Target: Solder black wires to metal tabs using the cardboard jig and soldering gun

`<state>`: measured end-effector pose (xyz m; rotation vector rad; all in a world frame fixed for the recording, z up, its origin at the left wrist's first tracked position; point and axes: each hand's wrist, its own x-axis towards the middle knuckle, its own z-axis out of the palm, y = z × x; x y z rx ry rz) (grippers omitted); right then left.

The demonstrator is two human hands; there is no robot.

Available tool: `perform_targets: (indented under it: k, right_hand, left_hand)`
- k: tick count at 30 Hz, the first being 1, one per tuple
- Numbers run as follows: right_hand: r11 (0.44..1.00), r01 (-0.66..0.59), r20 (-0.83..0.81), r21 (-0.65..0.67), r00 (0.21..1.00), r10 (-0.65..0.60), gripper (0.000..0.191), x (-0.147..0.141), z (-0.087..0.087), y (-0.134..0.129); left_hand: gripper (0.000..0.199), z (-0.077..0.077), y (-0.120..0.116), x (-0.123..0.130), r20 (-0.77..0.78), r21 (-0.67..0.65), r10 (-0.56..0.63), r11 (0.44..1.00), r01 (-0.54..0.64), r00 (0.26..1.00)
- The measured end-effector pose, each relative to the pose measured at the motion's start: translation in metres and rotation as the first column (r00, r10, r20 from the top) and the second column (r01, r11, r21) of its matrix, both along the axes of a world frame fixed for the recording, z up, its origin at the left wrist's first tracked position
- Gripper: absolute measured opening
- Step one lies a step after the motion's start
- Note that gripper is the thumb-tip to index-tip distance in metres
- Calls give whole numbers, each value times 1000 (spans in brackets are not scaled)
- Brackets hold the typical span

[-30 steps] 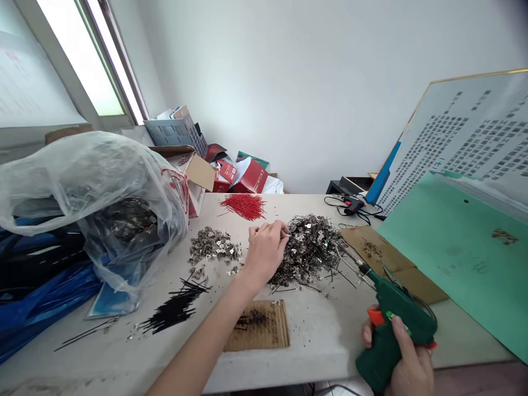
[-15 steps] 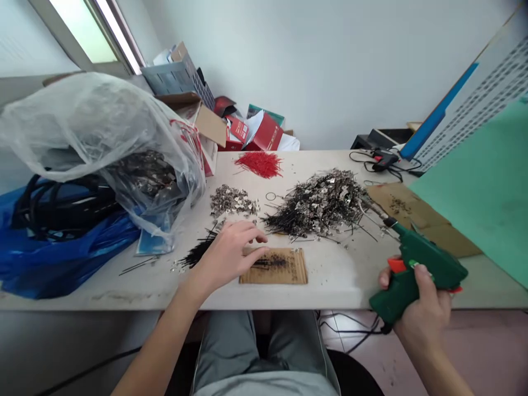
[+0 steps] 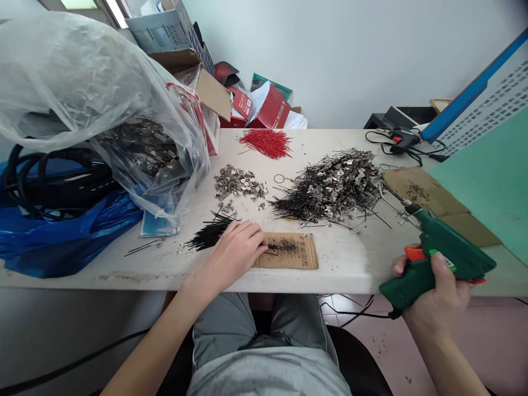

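Observation:
My left hand [image 3: 243, 247] is at the left end of a small cardboard piece [image 3: 307, 258], its fingers closed around the end of a thin black wire [image 3: 272, 247]. Another dark wire lies on the stained cardboard. My right hand [image 3: 437, 280] grips a green soldering gun [image 3: 449, 242] with an orange trigger, its metal tip pointing up and left beside a heap of black wires with metal clips [image 3: 334, 187]. Just behind my left hand lies a bundle of black wires [image 3: 210, 231]. Small metal clips [image 3: 239, 184] are piled farther back.
Red wires [image 3: 268, 144] lie at the back. A clear plastic bag [image 3: 136, 110] and a blue bag [image 3: 74, 242] fill the left side. Behind the gun are a cardboard sheet [image 3: 421, 192], black cables and a green panel [image 3: 490, 170].
My left hand has lowered onto the cardboard and its fingers have closed. The view has shifted, and the right hand with the green gun appears farther right.

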<state>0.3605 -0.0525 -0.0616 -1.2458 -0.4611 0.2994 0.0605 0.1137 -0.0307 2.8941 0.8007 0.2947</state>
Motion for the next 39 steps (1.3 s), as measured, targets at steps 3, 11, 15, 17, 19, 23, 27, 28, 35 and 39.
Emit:
perform_targets:
  k: [3, 11, 15, 17, 19, 23, 27, 28, 35, 39]
  right_hand:
    - [1000, 17, 17, 15, 1000, -17, 24, 4, -6, 1]
    - [1000, 16, 11, 24, 1000, -17, 21, 4, -6, 1]
    - [1000, 22, -3, 19, 1000, -22, 25, 2, -4, 1]
    - [1000, 28, -12, 8, 1000, -28, 26, 2, -3, 1]
    - [1000, 30, -24, -1, 999, -30, 28, 1, -3, 1]
    - [999, 31, -32, -10, 999, -31, 31, 1, -2, 2]
    - [999, 32, -21, -28, 999, -33, 30, 1, -3, 3]
    - [999, 34, -21, -33, 999, -34, 30, 1, -3, 3]
    - [999, 24, -11, -45, 1000, -24, 24, 2, -3, 1]
    - [999, 21, 9, -44, 1000, -20, 23, 2, -3, 2]
  left_hand:
    - [17, -2, -1, 1, -49, 60, -18, 998, 21, 999]
    - [15, 4, 4, 3, 69, 1, -3, 1000, 3, 998]
    - [13, 19, 16, 20, 174, -108, 4, 994, 15, 985]
    - [12, 25, 21, 35, 177, -165, -62, 982, 91, 982]
    - [13, 25, 25, 50, 144, -198, -134, 967, 161, 980]
    - [19, 11, 29, 63, 96, -211, -197, 954, 213, 976]
    - [18, -3, 31, 58, 142, -177, -178, 963, 202, 974]
    - [18, -5, 31, 57, 145, -161, -178, 966, 201, 973]
    - [17, -7, 28, 59, 97, -44, -200, 978, 205, 975]
    - [18, -7, 27, 59, 114, -19, -222, 974, 225, 968]
